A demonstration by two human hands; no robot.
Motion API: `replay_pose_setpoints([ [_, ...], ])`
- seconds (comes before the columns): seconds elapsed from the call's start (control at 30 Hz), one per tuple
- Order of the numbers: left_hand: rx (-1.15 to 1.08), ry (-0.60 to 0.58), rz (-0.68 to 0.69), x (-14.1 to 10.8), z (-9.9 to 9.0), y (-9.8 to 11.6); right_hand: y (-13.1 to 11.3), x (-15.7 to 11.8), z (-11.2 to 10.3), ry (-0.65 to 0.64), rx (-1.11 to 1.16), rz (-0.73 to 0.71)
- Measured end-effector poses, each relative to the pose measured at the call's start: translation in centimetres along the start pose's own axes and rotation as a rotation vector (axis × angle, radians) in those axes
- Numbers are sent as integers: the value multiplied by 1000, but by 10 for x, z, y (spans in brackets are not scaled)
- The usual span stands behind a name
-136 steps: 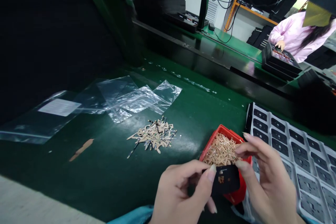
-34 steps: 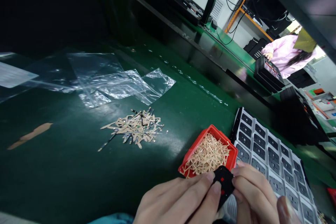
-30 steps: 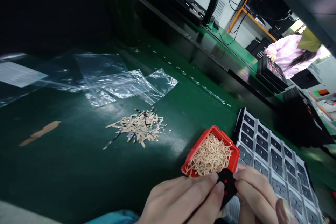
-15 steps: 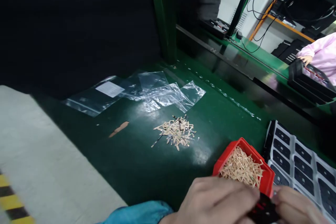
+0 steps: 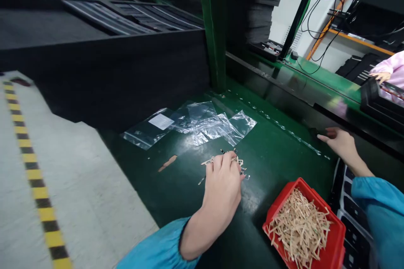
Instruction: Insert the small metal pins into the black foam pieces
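My left hand [image 5: 222,185] is over a small pile of thin tan and dark strips [image 5: 239,162] on the green table. Its fingers curl down into the pile, closed, and their tips are hidden, so what they grip cannot be seen. Out to the right, my right hand [image 5: 342,145] pinches a small black piece [image 5: 314,132] between thumb and fingers, near the table's back edge. The piece is dark and blurred against the green. Between my two arms stands a red bin [image 5: 338,235], heaped with similar tan strips [image 5: 303,222].
Clear plastic bags [image 5: 205,126] and a brown scrap [image 5: 167,163] lie on the green table [image 5: 176,201]. A black tray [image 5: 353,227] with white-edged cells is partly under my right sleeve. Black stacked material stands at left. Across the bench, a person's hand [image 5: 381,76] rests near black trays.
My hands, together over the red bin before, have separated. The left has gone to the strip pile; the right has moved up and right with the black piece. The view has shifted, showing more at left.
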State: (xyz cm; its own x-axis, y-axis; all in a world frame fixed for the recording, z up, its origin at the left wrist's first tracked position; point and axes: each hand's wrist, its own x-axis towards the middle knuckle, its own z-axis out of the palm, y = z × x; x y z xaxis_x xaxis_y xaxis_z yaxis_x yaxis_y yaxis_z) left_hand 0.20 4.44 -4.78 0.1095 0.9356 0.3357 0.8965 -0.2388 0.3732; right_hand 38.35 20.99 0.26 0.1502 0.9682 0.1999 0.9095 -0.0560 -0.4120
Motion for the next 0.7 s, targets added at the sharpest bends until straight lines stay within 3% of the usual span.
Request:
replay_pose_setpoints([
  [0.07,-39,-3,5,1,0,0,-20,-19,-6,-8,14,19],
  [0.13,-106,-6,23,2,-3,1,-55,-53,-16,-73,93,-45],
  [0.27,-296,-12,127,6,-16,10,-140,-135,-26,-442,286,-284],
  [0.33,-382,-16,195,5,-22,14,-166,-165,-24,-585,328,-331],
  [0.5,-496,-36,268,1,-28,18,-172,-186,-19,-738,375,-309],
  [0.7,-571,-45,283,0,-29,17,-172,-185,-19,-769,370,-293],
])
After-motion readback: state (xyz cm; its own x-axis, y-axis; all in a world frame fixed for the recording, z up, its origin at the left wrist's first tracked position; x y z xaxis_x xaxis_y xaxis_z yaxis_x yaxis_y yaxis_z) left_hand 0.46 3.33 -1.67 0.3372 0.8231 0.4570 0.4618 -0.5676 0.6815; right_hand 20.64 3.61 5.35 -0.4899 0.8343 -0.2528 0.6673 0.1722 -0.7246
